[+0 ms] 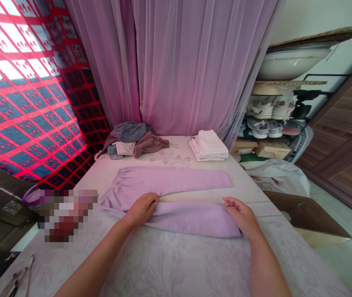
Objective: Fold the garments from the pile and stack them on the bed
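1. Trousers (176, 179), one pair, lilac, ribbed. Laid lengthwise across the flower-patterned surface (176, 268), gathered waist (114, 194) to the left, hems to the right; spread this way, both legs show along their length.
2. Far leg (194, 178). Lying flat and untouched, apart from the near leg (188, 216) save where they join towards the waist.
3. Left hand (143, 207). On the upper edge of the near leg, towards the join; placed there, it probably steadies the cloth. Fingers close together and bent over the fabric; whether the grip pinches it cannot be told.
4. Right hand (240, 214). At the hem end of the same leg, fingers curled, thumb hidden; whether the grip is closed on cloth cannot be told. With a hand towards each end, the leg can be kept straight.
5. Clothes, loose pile (129, 134), grey and brown. Far left, beyond the waist, clear of both hands.
6. Folded stack (209, 146), pale, striped. Far right, beyond the far leg; squared and set apart from the loose pile, presumably to keep its folds neat.
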### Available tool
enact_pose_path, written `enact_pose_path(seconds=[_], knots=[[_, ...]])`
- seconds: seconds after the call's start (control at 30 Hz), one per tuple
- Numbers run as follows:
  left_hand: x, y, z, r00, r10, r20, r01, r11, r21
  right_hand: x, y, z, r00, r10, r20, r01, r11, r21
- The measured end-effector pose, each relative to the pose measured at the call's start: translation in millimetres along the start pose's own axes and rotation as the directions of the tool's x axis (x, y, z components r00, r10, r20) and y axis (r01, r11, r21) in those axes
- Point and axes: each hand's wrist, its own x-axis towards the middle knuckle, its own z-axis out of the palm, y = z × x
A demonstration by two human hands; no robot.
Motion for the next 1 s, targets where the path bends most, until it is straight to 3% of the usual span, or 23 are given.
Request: enact_pose_path(seconds=[0.1,0.27,0.43,0.5,0.63,0.87,1.0], knots=[[-1,-3,-5.4,0.999,-0.008,0.044,0.009,0.999,-0.031,1,2,-1,1.000,0.017,-0.013,-0.016,0.998,0.057],[5,-4,-8.1,0.996,0.049,0.072,-0.051,0.998,0.026,3,1,2,0.992,0.023,-0.123,-0.049,0.975,-0.216],[11,-5,-5.4,0.993,-0.020,0.113,0.007,0.994,0.110,3,-2,0,0.998,0.016,-0.067,-0.033,0.964,-0.265],[11,-4,-4.6,0.991,-0.051,0.120,0.031,0.986,0.165,2,-4,0,0.998,0.035,-0.061,-0.054,0.932,-0.358],[12,1,-5.5,0.993,-0.069,0.095,0.046,0.973,0.225,-1,-10,4,0.994,0.002,-0.110,-0.062,0.839,-0.541],[21,4,-7.1,0.985,-0.170,0.021,0.165,0.977,0.135,-1,-6,5,0.991,-0.016,-0.136,-0.065,0.818,-0.571],[26,-4,0.4,0.998,-0.025,-0.054,0.034,0.983,0.180,1,-2,4,0.991,-0.030,-0.132,-0.047,0.838,-0.544]])
